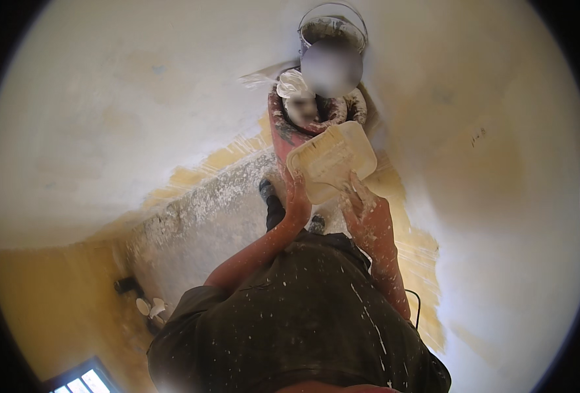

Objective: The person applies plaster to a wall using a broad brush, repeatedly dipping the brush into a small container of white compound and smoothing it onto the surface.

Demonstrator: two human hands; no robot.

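Observation:
A shallow cream plastic tray [342, 147] with rounded corners is held tilted in front of my body, with pale paste smeared inside it. My left hand [296, 195] grips its left edge, the fingers partly hidden beneath. At the tray's near right side, my right hand [363, 202] is closed, its fingers caked with white paste and reaching over the rim. What sits between those fingers is too small to make out. Just beyond the tray are a reddish, paste-spattered rounded thing [280, 134] and a crumpled white plastic bag [291, 84].
A spattered bucket [332, 27] with a wire handle stands at the far side, partly covered by a blurred round patch. Walls [500, 131] are patchy white and yellow. My dark shoes [267, 190] rest on a whitened floor [198, 226]. Small objects [149, 306] lie at lower left.

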